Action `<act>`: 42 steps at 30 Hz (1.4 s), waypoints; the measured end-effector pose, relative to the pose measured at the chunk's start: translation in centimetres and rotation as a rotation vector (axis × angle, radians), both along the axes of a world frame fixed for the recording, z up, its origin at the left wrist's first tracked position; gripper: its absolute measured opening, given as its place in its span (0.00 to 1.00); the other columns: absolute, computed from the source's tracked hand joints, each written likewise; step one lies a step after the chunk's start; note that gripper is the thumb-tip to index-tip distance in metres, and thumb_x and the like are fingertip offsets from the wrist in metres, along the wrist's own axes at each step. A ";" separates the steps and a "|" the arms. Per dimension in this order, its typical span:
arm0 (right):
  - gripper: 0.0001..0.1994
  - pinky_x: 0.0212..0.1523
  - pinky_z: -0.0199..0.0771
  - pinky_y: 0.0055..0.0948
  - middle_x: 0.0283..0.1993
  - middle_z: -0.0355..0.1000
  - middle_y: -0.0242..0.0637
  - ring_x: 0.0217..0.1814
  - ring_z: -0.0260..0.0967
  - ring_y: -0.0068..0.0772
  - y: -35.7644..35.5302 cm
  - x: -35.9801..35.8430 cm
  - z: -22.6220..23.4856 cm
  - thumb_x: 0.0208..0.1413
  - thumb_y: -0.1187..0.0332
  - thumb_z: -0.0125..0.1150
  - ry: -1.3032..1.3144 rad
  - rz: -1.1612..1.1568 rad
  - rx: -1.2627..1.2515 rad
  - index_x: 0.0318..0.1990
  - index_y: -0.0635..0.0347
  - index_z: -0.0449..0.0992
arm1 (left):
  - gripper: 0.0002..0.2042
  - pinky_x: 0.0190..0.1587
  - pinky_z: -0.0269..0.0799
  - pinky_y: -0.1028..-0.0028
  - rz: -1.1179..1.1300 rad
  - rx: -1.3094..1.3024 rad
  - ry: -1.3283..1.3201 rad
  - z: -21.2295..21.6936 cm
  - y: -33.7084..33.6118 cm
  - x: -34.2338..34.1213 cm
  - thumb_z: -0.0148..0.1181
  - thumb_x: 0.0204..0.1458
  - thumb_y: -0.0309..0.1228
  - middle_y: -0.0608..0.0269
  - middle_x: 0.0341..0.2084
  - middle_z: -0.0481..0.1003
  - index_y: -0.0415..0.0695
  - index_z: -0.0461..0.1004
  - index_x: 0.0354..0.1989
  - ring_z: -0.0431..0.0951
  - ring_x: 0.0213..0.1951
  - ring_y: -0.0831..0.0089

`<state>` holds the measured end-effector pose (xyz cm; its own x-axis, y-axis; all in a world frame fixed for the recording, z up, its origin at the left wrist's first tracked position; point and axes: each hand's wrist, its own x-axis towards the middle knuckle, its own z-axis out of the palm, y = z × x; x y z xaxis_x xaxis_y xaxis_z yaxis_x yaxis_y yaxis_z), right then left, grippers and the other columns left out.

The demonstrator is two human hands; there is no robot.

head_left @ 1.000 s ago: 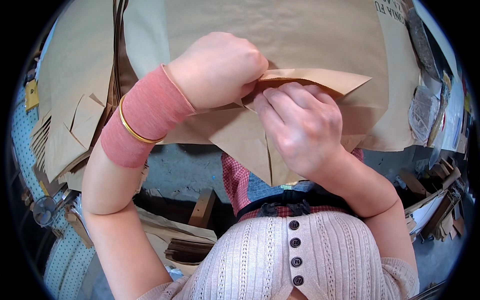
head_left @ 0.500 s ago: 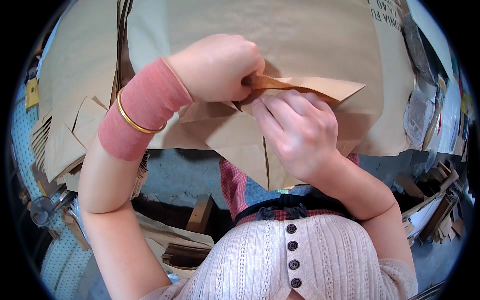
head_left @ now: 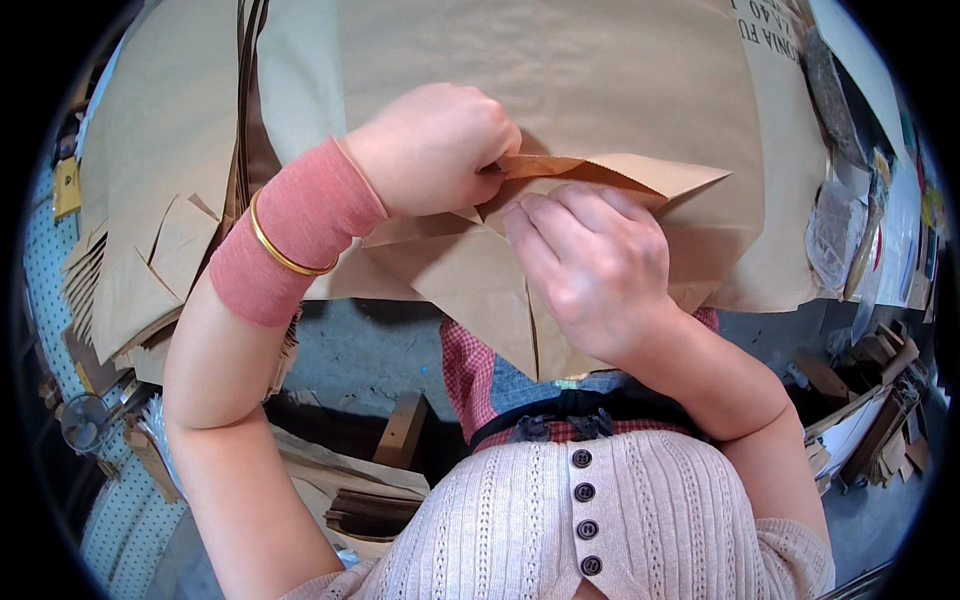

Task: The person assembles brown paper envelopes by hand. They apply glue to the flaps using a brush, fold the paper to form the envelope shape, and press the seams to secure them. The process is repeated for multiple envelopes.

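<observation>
Where brown paper (head_left: 560, 60) ends, grey floor (head_left: 345, 345) shows below.

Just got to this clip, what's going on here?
A person is handling folded brown paper with both hands. The left hand is curled at the raised inner edge, seemingly pinching it; the right hand is against the paper nearby, its fingers bent and their grip hard to make out. A pointed flap sticks out toward the person's waist. More brown paper sheets lie layered at the left.
</observation>
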<state>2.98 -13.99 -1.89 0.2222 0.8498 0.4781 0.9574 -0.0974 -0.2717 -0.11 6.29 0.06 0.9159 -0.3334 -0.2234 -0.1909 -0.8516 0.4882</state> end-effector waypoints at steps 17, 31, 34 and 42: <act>0.07 0.34 0.70 0.27 0.26 0.66 0.33 0.33 0.67 0.32 -0.1 -0.3 -0.2 0.32 0.69 0.58 -0.001 0.015 -0.047 0.23 0.60 0.76 | 0.05 0.31 0.74 0.61 -0.001 0.152 -0.113 -0.5 -1.9 -1.1 0.63 0.41 0.30 0.55 0.20 0.76 0.44 0.76 0.20 0.78 0.26 0.54; 0.12 0.45 0.65 0.27 0.37 0.72 0.36 0.46 0.66 0.33 -0.2 -1.4 1.9 0.45 0.67 0.58 -0.013 -0.054 -0.478 0.38 0.62 0.76 | 0.04 0.28 0.70 0.63 0.155 -0.098 0.000 -1.1 -0.6 -1.0 0.64 0.44 0.26 0.48 0.20 0.74 0.38 0.77 0.25 0.73 0.24 0.50; 0.14 0.46 0.67 0.28 0.41 0.73 0.37 0.47 0.67 0.33 -0.3 -1.2 1.5 0.44 0.68 0.58 0.016 -0.063 -0.426 0.40 0.62 0.76 | 0.05 0.27 0.70 0.64 0.187 -0.115 0.042 -0.9 -0.5 -0.9 0.64 0.45 0.26 0.48 0.20 0.74 0.38 0.78 0.25 0.73 0.23 0.51; 0.15 0.46 0.73 0.31 0.44 0.77 0.39 0.45 0.73 0.33 -1.2 -0.5 1.8 0.39 0.71 0.59 0.005 -0.083 -0.335 0.39 0.64 0.77 | 0.06 0.26 0.70 0.65 0.183 -0.085 0.038 -0.5 -0.8 -0.9 0.65 0.46 0.29 0.50 0.20 0.74 0.39 0.77 0.24 0.73 0.22 0.52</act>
<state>2.51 -15.18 -0.13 0.2984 0.9384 0.1744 0.9413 -0.2591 -0.2162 -1.05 5.45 -0.48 0.9543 -0.1816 -0.2372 -0.0171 -0.8260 0.5635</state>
